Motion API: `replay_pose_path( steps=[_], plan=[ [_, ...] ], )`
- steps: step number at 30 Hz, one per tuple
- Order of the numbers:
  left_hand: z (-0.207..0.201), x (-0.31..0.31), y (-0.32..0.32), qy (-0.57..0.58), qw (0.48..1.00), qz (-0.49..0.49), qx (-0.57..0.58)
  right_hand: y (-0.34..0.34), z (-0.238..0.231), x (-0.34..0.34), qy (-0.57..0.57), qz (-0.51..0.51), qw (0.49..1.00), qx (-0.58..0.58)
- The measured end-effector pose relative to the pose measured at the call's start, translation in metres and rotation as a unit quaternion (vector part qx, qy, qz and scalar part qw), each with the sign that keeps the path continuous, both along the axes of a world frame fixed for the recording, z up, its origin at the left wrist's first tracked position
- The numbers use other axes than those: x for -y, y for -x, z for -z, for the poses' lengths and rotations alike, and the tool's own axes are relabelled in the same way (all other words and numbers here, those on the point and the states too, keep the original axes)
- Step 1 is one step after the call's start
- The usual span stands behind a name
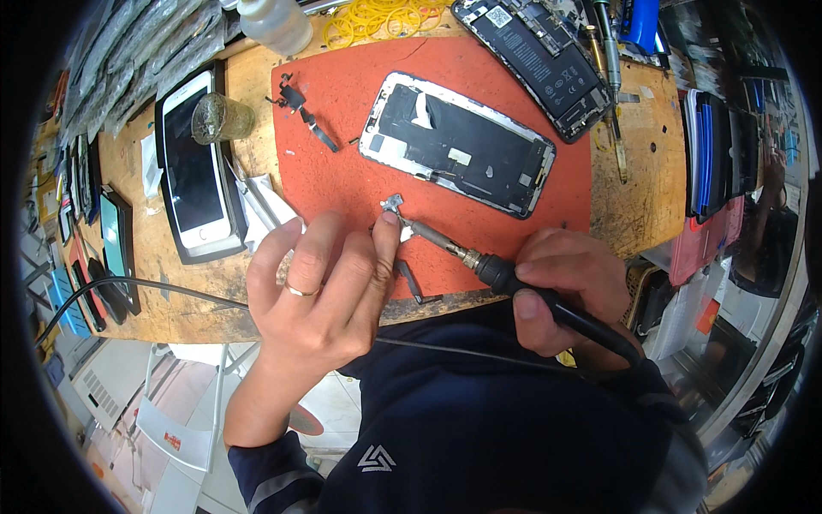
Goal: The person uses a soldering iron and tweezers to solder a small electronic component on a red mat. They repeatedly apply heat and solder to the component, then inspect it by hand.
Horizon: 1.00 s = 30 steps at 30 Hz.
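My right hand is wrapped round the black handle of a soldering iron. The iron's metal tip slants left and rests close by my left fingertips. My left hand, with a ring on one finger, pins a small silver metal phone part to the red mat; the thumb is mostly hidden. Beyond both hands lies a detached phone screen, its black back with a white frame facing up. A small dark strip lies below my left fingertips.
An opened phone body with its battery lies at the far right. A black flex cable piece sits on the mat's left. A white phone and a small cup stand at left. The iron's cord crosses below my left hand.
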State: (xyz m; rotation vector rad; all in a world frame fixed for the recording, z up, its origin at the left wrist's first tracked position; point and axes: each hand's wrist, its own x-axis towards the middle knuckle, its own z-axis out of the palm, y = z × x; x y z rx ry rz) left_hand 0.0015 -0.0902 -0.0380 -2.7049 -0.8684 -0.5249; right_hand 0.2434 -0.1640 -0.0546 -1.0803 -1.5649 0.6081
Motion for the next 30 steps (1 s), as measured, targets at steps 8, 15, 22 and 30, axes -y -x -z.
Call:
replay_pose_path(
  steps=[8,15,22,30],
  plan=[
    [0.000,0.000,0.000,-0.003,1.000,-0.001,0.000,-0.002,0.002,0.001,-0.009,-0.012,1.000,-0.026],
    [-0.001,0.000,0.000,-0.002,1.000,0.005,-0.004,0.000,0.006,0.006,-0.033,0.033,0.998,-0.035],
    [-0.002,-0.002,-0.003,-0.007,1.000,0.017,0.008,0.000,0.012,0.007,-0.059,0.042,0.996,-0.057],
    [-0.017,-0.015,-0.007,0.187,0.979,-0.001,0.081,-0.003,0.016,0.009,-0.089,0.033,0.992,-0.079]
  ],
)
